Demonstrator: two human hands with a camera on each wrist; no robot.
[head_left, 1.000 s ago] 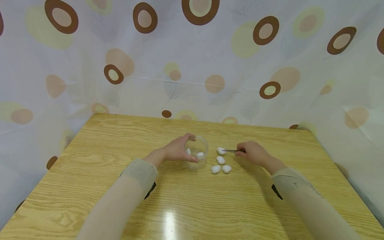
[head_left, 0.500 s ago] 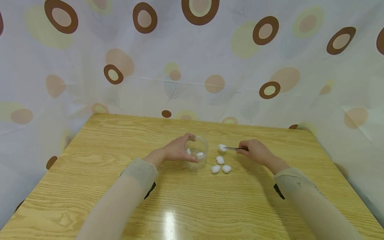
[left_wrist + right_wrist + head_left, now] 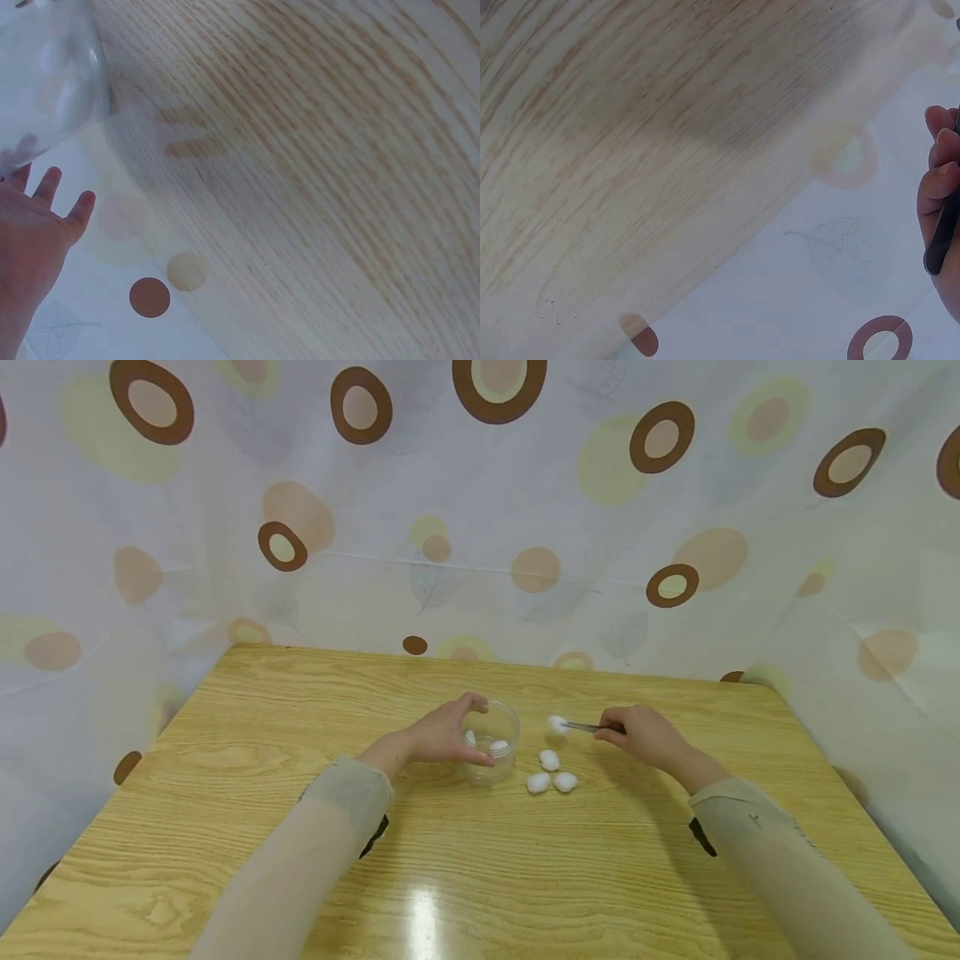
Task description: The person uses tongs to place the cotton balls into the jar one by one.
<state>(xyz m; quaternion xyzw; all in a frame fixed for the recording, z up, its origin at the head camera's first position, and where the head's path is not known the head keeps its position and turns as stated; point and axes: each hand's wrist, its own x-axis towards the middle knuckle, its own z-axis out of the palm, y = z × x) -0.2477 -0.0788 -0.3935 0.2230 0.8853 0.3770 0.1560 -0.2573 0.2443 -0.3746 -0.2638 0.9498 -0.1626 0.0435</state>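
My left hand (image 3: 442, 732) holds a clear round plastic jar (image 3: 491, 772) by its side, thumb and fingers spread around it. A few cotton balls (image 3: 498, 746) lie inside. In the left wrist view the jar (image 3: 45, 90) shows at the top left, above the hand (image 3: 34, 240). To its right, my right hand (image 3: 643, 737) grips tweezers (image 3: 581, 726), whose tips pinch a cotton ball (image 3: 557, 724) above the table. The right wrist view shows only the dark end of the tweezers (image 3: 943, 232) in the curled fingers (image 3: 939, 184).
Three loose cotton balls lie on the wooden table (image 3: 480, 877) right of the jar: one (image 3: 549, 760) behind, two (image 3: 538, 783) in front. A patterned curtain (image 3: 480, 610) hangs around the table's back and sides.
The right hand has raised the tweezers and the pinched cotton ball off the table, slightly up and to the right. The left hand and jar have stayed in place.
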